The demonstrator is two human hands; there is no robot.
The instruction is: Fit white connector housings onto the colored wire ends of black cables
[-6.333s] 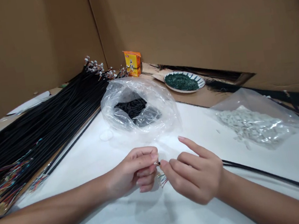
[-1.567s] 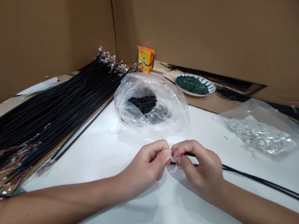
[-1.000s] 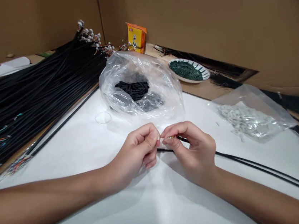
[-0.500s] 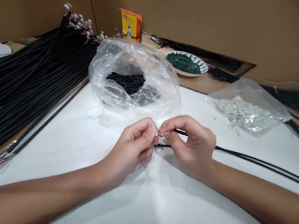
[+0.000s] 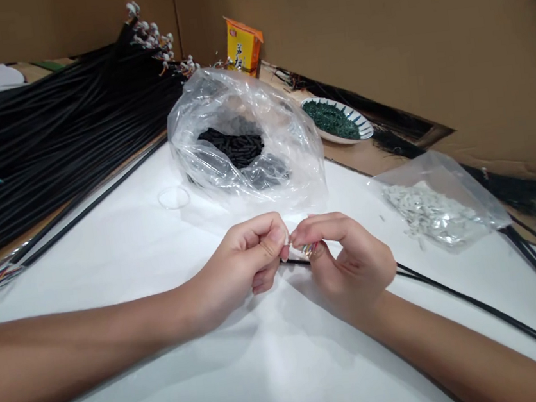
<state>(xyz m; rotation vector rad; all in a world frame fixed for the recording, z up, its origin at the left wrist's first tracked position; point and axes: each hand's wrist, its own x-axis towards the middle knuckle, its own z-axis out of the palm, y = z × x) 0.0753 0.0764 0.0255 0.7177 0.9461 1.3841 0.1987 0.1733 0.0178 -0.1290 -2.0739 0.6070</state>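
My left hand [image 5: 259,253] is closed in a pinch at the middle of the white tabletop [image 5: 267,362]; what lies between its thumb and finger is too small to name. Just to the right, my right hand [image 5: 346,256] pinches the colored wires [image 5: 309,248] at the end of a black cable. The fingertips of both hands nearly meet. Black cables [image 5: 479,314] run from behind my right hand toward the lower right edge, and one cable end shows below the fingertips.
An open plastic bag [image 5: 292,159] of short black tubes stands ahead. A plate [image 5: 366,126] of green bits and a bag of white pieces [image 5: 434,214] are to the right. Many black cables [image 5: 47,136] lie left. A yellow box [image 5: 243,46] stands behind.
My right hand's fingers have shifted slightly around the colored wires, and the hand has turned a little. My left hand keeps its pinch. The whole view has moved slightly.
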